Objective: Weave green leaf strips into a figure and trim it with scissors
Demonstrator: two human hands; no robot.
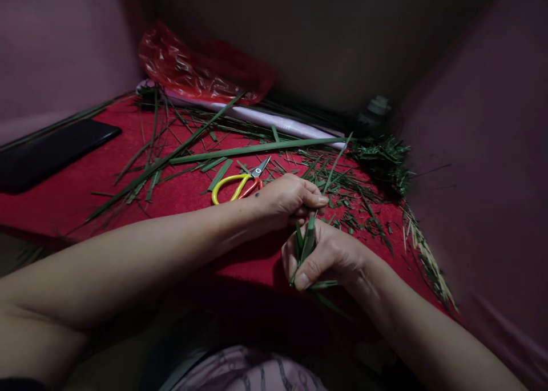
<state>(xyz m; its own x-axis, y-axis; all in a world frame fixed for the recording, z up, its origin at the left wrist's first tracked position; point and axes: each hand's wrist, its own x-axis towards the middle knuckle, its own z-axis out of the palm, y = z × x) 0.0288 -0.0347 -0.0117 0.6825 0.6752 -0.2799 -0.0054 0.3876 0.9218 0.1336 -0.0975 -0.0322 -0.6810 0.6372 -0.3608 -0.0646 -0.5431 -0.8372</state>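
My left hand [295, 196] is closed in a pinch on a thin green leaf strip [337, 161], whose tip rises up to the right. Just below and nearer to me, my right hand [327, 257] grips a bundle of folded green leaf strips [307, 241] between thumb and fingers. Some leaf ends stick out beneath the right thumb. The strip seems to run down toward the folded piece, but the fingers partly hide where they meet. Scissors [240, 186] with yellow and red handles lie behind my left wrist, blades slightly parted and part of the red handle hidden.
Leaf scraps [355, 194] and long green leaves [257, 149] litter the red cloth [188, 194]. A dark phone-like slab [55, 151] lies at left. Behind are a red plastic bag [201, 68], a pale roll [278, 123], a dim bottle [377, 110] and a dark green leafy heap [381, 160].
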